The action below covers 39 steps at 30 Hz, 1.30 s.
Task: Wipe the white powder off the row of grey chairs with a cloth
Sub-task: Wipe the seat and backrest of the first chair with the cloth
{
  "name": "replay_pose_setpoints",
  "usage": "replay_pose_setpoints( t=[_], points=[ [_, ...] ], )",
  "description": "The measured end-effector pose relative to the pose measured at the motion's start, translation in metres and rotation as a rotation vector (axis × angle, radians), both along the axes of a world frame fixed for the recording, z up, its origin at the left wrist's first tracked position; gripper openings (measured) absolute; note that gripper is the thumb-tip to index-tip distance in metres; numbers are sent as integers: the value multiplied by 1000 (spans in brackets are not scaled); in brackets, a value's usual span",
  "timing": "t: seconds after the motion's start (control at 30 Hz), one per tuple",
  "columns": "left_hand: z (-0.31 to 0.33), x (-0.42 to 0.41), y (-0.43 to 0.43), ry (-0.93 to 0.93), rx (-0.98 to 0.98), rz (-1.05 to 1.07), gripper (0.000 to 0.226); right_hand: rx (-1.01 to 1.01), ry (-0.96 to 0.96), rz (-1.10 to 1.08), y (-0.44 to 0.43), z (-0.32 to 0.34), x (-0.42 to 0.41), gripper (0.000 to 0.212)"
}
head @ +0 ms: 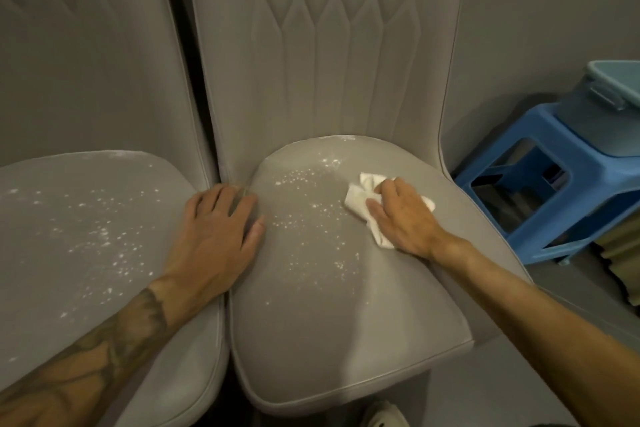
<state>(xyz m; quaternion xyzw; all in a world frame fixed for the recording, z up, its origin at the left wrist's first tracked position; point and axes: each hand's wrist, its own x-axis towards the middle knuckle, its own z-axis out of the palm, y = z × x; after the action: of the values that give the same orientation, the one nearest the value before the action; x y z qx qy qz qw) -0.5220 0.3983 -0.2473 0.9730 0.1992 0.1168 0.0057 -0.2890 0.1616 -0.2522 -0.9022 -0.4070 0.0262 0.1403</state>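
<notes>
Right hand (405,215): flat fingers press white cloth (360,201) on right chair seat (329,305), powder-speckled. Left hand (218,229): fingers spread, resting at seat's left edge.

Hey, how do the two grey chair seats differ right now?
The left seat has white powder scattered across it; the right seat has powder mostly on its left half. Only the right seat has the cloth on it, under the right hand. Both are grey and padded.
</notes>
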Motion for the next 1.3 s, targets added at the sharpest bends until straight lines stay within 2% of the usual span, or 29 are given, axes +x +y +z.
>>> replay_pose_setpoints(
  t=[0.1,0.3,0.37,0.47,0.53,0.7,0.77,0.83,0.93,1.0,1.1,1.17,1.3],
  points=[
    [-6,-5,0,20,-28,30,55,-9,9,91,-5,3,11,30],
    [-14,-5,-4,-20,-79,68,58,29,-57,-228,48,1,49,33],
    [-16,-4,-3,-15,-78,71,59,49,-48,-148,62,0,32,34],
    [-17,-2,-3,-9,-82,80,60,73,-14,98,60,1,6,31],
    [-18,-3,-2,3,-78,80,61,48,-14,168,57,2,16,32],
    [-19,-3,-3,5,-68,79,60,40,-26,-120,95,2,57,34],
    [-18,-4,-3,2,-69,74,59,30,-43,-57,115,1,37,41],
    [-17,-4,-4,-8,-71,70,58,32,-54,138,119,-5,5,55],
    [-16,-4,-4,-13,-68,70,57,54,-11,339,102,-2,-21,37],
    [-16,-4,-4,-6,-45,70,57,55,-45,291,104,-1,-2,32],
    [-17,-5,-4,-9,-38,72,55,57,-31,91,127,-1,36,36],
    [-17,-4,-4,-13,-42,74,54,60,-60,49,141,-1,31,35],
    [-16,-4,-4,-17,-38,66,52,90,-61,282,121,-4,-15,37]
  ],
)
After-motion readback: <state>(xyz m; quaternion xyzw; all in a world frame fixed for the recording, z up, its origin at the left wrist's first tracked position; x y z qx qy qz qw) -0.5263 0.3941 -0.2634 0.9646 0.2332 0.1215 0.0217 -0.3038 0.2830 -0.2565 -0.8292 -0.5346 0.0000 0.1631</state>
